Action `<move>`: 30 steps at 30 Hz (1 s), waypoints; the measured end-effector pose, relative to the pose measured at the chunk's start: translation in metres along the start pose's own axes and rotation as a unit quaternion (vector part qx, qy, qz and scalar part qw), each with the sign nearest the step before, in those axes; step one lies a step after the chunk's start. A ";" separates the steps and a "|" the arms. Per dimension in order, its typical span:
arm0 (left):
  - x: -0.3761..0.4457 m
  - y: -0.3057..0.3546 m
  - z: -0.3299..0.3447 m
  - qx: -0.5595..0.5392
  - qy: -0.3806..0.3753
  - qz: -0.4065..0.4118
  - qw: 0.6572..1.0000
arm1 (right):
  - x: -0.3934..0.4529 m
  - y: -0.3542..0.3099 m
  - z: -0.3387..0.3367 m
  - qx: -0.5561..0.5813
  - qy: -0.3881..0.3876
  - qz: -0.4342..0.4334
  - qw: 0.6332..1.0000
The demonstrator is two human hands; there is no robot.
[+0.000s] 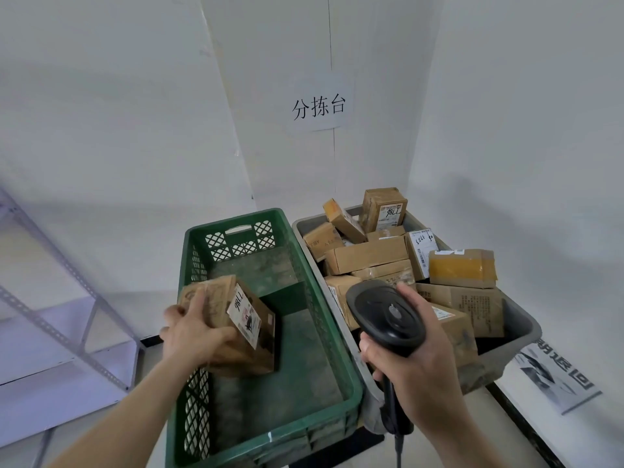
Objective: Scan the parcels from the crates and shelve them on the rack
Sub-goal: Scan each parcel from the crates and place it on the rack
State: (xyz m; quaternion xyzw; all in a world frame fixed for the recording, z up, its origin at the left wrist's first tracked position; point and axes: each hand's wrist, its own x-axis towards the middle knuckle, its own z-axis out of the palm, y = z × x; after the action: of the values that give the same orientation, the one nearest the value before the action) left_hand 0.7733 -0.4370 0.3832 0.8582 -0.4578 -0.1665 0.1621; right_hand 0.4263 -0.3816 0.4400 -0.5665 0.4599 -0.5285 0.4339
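Left hand (199, 336) around parcel (236, 319)

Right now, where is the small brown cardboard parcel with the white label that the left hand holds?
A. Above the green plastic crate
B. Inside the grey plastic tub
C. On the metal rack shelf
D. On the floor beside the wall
A: the left hand grips the small brown cardboard parcel over the green plastic crate, while the right hand holds the black handheld scanner.
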 end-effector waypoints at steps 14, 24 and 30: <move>0.008 0.015 -0.085 -0.419 -0.038 0.144 0.896 | -0.033 -0.026 0.030 -0.046 0.049 -0.030 0.997; -0.011 0.011 0.018 -0.470 -0.201 0.142 0.848 | -0.086 -0.034 0.046 -0.084 0.114 0.003 0.990; -0.015 0.000 -0.008 -0.401 -0.275 0.179 0.855 | -0.101 -0.033 0.072 -0.098 0.124 0.009 0.987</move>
State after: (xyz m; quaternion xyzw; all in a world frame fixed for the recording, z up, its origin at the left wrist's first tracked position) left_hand 0.7690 -0.4237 0.3929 0.5412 -0.5227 -0.5333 0.3867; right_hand 0.4983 -0.2758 0.4477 -0.5325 0.5648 -0.5427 0.3207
